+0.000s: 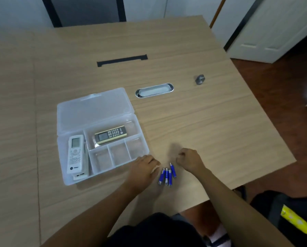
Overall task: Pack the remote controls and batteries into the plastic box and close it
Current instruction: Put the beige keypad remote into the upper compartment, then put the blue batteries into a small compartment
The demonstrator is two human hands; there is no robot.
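Head view: clear plastic box (102,139), lid open, on the wooden bench (202,122). White remote control (75,154) fills its left compartment; black-and-gold remote control (110,134) lies in the rear one. Four blue batteries (167,174) lie beside the box, between left hand (143,166), fingers loosely curled, and right hand (189,159), clenched; neither visibly holds anything.

Light wood-grain table (202,122), dark reddish wood floor (277,82), white panelled door (274,32), pale walls (15,11)
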